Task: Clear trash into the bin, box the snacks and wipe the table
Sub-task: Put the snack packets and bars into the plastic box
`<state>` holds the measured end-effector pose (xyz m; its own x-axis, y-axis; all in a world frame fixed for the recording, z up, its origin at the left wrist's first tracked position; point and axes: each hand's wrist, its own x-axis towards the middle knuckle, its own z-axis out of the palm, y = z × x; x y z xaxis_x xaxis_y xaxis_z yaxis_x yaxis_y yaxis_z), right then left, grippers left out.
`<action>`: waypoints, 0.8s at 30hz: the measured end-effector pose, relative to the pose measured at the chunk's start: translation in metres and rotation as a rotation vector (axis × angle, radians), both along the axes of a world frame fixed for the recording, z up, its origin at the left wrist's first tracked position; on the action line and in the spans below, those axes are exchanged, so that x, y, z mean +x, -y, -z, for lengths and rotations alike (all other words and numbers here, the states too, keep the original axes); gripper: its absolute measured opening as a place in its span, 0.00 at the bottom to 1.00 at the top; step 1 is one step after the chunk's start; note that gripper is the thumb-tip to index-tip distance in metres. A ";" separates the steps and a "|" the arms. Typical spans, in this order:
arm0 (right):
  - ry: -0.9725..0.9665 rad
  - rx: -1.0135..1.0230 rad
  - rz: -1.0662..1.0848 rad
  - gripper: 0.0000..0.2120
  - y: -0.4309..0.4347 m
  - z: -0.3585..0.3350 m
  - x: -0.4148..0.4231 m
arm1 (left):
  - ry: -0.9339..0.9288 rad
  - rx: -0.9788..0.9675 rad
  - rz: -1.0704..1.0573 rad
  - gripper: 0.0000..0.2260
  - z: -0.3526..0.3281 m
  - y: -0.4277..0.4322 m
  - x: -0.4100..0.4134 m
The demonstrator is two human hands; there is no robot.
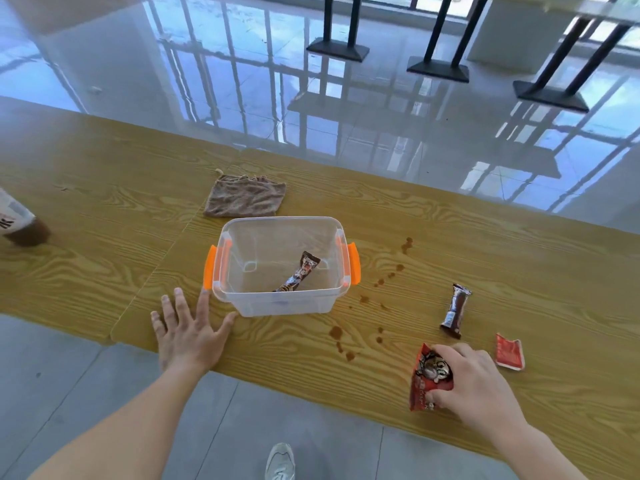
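A clear plastic box (277,304) with orange latches stands mid-table and holds one brown snack bar (299,273). My left hand (188,329) lies flat and spread on the table, its thumb and index finger touching the box's near left corner. My right hand (474,382) grips a red snack packet (424,386) at the table's near edge. Just beyond it lies another brown snack bar (456,310). A small torn red wrapper (509,355) lies to the right. Brown liquid stains (381,299) dot the wood between box and snacks. A brown cloth (244,199) lies behind the box.
A brown bottle with a white label (17,223) sits at the table's far left edge. The wooden table (104,216) runs across the view. Beyond it is shiny tiled floor with black table legs (337,46). My shoe (280,460) shows below the near edge.
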<state>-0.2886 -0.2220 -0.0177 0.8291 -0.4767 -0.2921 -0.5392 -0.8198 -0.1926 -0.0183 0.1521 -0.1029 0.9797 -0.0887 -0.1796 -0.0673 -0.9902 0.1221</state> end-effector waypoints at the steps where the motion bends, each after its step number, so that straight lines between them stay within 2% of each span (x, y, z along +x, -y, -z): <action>1: -0.002 -0.015 -0.007 0.38 0.000 0.001 0.000 | 0.001 0.004 0.001 0.41 0.000 0.001 0.000; 8: 0.082 -0.079 0.050 0.28 0.006 -0.005 -0.001 | 0.016 0.014 -0.004 0.40 0.001 0.001 -0.001; 12: 0.182 -0.075 0.072 0.26 0.001 -0.025 0.014 | 0.031 0.005 -0.005 0.41 0.002 0.000 -0.001; 18: 0.427 0.044 0.065 0.27 -0.017 -0.084 0.075 | 0.050 0.008 -0.006 0.41 0.004 0.000 0.000; 24: 0.593 0.050 -0.111 0.27 -0.049 -0.131 0.158 | 0.071 -0.009 -0.008 0.41 0.005 0.000 -0.001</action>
<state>-0.1301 -0.1729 0.1128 0.9015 -0.3752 0.2158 -0.2394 -0.8476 -0.4736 -0.0190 0.1523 -0.1080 0.9906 -0.0822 -0.1092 -0.0682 -0.9896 0.1264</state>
